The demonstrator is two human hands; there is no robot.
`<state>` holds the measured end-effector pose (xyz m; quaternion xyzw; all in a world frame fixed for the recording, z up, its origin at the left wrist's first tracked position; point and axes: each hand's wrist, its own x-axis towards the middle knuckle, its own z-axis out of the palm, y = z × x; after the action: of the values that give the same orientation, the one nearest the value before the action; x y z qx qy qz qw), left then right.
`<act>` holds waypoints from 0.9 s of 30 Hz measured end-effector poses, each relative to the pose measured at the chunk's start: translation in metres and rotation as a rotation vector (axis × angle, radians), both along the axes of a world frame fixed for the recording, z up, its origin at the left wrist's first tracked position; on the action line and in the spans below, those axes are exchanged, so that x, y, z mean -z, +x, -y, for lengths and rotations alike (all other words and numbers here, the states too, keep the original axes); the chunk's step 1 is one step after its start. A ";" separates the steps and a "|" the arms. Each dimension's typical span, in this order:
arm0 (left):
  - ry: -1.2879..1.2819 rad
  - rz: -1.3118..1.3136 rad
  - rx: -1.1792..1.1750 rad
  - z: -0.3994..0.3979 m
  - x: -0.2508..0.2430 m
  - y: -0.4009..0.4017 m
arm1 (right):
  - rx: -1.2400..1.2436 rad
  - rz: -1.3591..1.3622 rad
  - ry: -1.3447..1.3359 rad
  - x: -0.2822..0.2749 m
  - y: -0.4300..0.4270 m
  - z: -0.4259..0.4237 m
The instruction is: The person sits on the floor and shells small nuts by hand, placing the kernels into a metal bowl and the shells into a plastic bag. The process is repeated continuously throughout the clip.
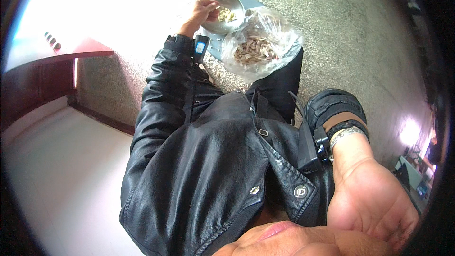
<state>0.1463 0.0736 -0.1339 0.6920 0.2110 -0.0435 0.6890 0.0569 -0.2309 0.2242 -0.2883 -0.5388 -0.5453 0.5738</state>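
My left hand (207, 11) is at the left rim of a round metal bowl (217, 29), thumb and fingers drawn together. Whether something small is between the fingertips cannot be made out. Small pale-yellow peeled pieces (226, 15) lie in the bowl. Beside it, a clear plastic bag (245, 72) stands with its mouth spread, holding many brownish pieces (256, 49) like dry pods or husks. My right hand (371, 199) is raised beside my face, its palm bare and its fingertips hidden at the lower right.
The bowl and bag rest on a blue-grey round support (214, 44) in front of my knees. The floor (341, 35) is speckled stone. A dark red-brown frame edge (103, 120) and a white surface (71, 170) lie to the left. Assorted items (412, 174) stand far right.
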 end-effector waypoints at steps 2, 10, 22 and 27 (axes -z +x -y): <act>0.017 0.007 0.020 -0.004 -0.002 -0.004 | 0.000 -0.009 -0.002 0.001 -0.001 0.001; 0.718 0.066 0.149 0.029 0.023 0.009 | -0.005 0.001 -0.024 0.005 -0.003 0.011; 1.099 0.126 0.090 0.032 0.046 0.019 | -0.055 0.002 -0.012 0.007 0.003 0.010; 0.583 0.170 -0.040 0.012 0.035 0.011 | 0.044 -0.032 -0.083 0.005 -0.002 0.008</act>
<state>0.1569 0.0611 -0.1690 0.8576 0.1696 0.0903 0.4771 0.0547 -0.2388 0.2192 -0.3324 -0.5453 -0.5303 0.5577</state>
